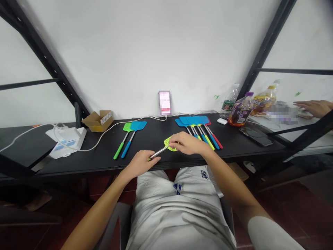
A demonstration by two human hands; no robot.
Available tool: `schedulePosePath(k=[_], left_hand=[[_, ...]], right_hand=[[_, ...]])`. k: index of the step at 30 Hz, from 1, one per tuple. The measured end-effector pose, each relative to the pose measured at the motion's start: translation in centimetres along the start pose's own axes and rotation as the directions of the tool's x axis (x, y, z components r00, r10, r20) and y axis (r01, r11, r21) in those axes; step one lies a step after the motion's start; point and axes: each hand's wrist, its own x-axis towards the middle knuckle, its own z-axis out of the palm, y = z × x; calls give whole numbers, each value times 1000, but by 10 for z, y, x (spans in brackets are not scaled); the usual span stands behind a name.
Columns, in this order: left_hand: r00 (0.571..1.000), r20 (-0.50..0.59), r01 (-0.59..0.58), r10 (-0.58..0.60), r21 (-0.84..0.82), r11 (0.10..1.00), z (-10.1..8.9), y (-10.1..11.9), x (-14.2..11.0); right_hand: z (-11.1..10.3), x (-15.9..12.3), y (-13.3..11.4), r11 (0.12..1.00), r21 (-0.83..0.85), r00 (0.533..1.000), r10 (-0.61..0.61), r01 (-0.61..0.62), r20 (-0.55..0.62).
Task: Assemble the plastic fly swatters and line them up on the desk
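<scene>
A yellow-green fly swatter (161,151) with a metal shaft lies between my hands, above the table's front edge. My left hand (142,162) is wrapped round its handle, which is mostly hidden. At the other end, my right hand (184,143) pinches the shaft where it meets the perforated head and covers part of that head. To the left lie a green fly swatter (119,150) and a blue fly swatter (126,149), side by side. On the right, several fly swatters (194,121), mostly blue-headed, overlap in a fan with their handles toward me.
A phone (164,103) leans on the wall with a white cable. An open cardboard box (97,121) and white packaging (69,140) stand left. Right are bottles (240,109), a white case (222,121) and a dark phone (256,136). Another person's hand (313,108) shows beyond the frame post.
</scene>
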Motion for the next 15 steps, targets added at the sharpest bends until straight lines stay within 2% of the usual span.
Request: schedulePosePath(k=[6,15], left_hand=[[1000,2,-3,3,19,1000,-1,0,0],[1000,6,-6,6,-2,1000,-1,-1,0]], right_hand=[[-5,-3,2,1000,22,1000,9,-9,-15],[-14,-10,8,992,80,995,96,-93,-39]])
